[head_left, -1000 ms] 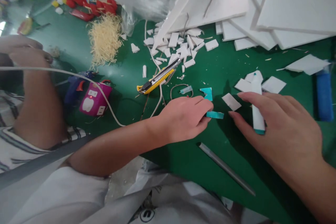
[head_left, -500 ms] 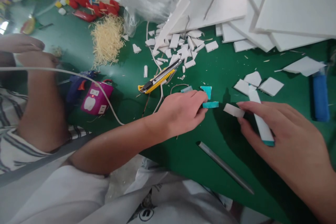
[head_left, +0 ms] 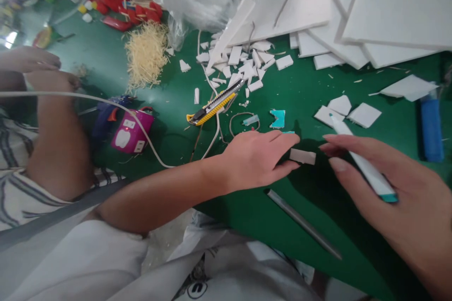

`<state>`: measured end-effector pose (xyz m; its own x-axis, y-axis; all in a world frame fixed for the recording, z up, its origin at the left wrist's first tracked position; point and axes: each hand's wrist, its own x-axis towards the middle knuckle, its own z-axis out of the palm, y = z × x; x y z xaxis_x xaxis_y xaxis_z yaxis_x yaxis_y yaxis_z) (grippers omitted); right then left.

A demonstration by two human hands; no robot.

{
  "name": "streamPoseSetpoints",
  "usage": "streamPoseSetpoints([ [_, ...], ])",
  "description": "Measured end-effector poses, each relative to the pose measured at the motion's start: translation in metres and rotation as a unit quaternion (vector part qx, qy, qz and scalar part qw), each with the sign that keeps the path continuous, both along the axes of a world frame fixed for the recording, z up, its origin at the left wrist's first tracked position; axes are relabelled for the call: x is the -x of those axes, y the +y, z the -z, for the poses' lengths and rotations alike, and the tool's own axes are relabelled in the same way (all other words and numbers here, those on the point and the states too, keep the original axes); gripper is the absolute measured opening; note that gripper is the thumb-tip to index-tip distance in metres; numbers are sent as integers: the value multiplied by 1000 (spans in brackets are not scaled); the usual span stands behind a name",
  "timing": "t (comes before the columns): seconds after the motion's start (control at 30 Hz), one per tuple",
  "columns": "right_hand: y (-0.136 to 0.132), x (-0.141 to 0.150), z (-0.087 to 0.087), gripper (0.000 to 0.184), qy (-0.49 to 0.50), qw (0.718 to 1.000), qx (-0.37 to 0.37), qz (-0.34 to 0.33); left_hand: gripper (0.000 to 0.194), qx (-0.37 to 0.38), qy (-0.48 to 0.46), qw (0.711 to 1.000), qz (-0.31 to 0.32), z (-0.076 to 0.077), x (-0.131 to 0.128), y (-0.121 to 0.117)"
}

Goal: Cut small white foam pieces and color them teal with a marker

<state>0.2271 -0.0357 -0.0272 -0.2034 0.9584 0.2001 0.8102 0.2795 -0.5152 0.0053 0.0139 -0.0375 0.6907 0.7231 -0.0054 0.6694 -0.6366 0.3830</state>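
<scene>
White foam piece (head_left: 304, 156) in left hand (head_left: 257, 161); marker (head_left: 367, 168) in right hand (head_left: 411, 193).

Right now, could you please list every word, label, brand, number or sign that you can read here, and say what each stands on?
"n" (or a "u" seen upside down): inside the ring emblem on the wearer's shirt.
Too blurred to read: the small marks above that emblem.
No readable text: the marker, yellow cutter or purple box.
</scene>
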Motion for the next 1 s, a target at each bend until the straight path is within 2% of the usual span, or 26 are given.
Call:
streamPoseSetpoints([
  [0.07, -4, 2, -6, 31, 35, 997, 28, 61, 30, 3, 23, 1000, 7, 1, -4, 0],
  [0.17, -8, 6, -8, 38, 129, 985, 55, 98, 26, 6, 45, 999, 14, 3, -7, 0],
  [0.27, -7, 9, -5, 33, 205, 974, 22, 91, 23, 3, 49, 999, 13, 2, -5, 1],
  [0.33, -5, 12, -6, 24, 220, 970, -4, 100, 24, 2, 49, 999, 11, 1, -2, 2],
  [0.37, -3, 13, -8, 22, 226, 967, 37, 114, 25, 2, 50, 999, 9, 0, 0, 2],
  [0.43, 0, 16, -11, 14, 217, 942, 146, 209, 24, 5, 52, 999, 7, 0, 4, 3],
  [0.5, 4, 17, -13, 14, 228, 927, 183, 233, 22, 7, 51, 999, 3, 0, 7, 4],
  [0.67, 11, 12, -7, 22, 234, 928, 196, 213, 20, 4, 49, 999, -2, 2, 7, 4],
  [0.83, 11, 17, -8, 12, 225, 922, 194, 249, 20, -1, 54, 999, -1, 3, 5, 4],
  [1.0, 14, 19, -12, 13, 224, 928, 184, 234, 20, 0, 58, 998, -4, 1, 5, 4],
])
